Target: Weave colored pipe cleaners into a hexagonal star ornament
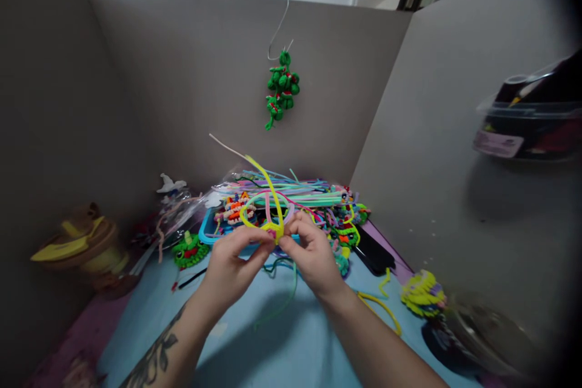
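Observation:
Both of my hands hold a yellow pipe-cleaner piece above the blue table top. My left hand pinches its twisted base from the left. My right hand pinches the same spot from the right. Loops of yellow and pink stem rise from the pinch, and one long yellow end sticks up and left. A green stem hangs down below my hands.
A heap of coloured pipe cleaners and small finished figures lies behind my hands. A green frog figure sits at the left, a green bunch hangs on the grey partition, a yellow-purple piece lies right, a black flat object beside it.

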A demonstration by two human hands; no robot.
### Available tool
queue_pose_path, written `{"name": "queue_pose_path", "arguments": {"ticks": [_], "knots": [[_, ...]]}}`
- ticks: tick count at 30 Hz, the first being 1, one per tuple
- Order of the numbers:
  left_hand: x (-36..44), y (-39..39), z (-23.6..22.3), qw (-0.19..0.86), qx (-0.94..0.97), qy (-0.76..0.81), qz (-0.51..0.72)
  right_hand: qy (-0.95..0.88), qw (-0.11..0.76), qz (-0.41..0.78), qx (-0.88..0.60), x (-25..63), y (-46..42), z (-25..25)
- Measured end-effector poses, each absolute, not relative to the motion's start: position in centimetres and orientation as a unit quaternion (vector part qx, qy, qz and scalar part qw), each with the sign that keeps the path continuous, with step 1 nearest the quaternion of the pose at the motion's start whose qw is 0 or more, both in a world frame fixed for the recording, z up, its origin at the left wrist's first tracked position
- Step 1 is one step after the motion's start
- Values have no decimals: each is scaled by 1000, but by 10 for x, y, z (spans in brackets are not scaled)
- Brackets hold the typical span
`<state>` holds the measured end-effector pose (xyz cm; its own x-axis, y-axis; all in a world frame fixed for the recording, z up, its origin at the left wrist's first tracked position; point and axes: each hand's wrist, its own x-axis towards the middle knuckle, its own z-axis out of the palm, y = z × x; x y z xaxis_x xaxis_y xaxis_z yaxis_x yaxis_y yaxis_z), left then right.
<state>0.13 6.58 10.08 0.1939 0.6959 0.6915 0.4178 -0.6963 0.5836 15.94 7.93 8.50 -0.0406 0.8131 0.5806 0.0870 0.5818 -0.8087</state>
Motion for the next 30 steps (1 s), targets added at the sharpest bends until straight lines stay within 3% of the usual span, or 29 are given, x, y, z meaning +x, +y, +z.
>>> {"name": "queue_pose_path", "arguments": {"ticks": [8,18,25,30], "knots": [[-3,66,105,174,773,407,455,-692,579,115,-415,173,78,94],[-9,62,109,203,814,401,367,-743,464,243,-417,185,80,100],[-8,64,109,73,746,437,498,-601,586,353,-414,178,85,88],[0,58,108,16,741,441,507,-572,624,354,-397,174,82,87]]}}
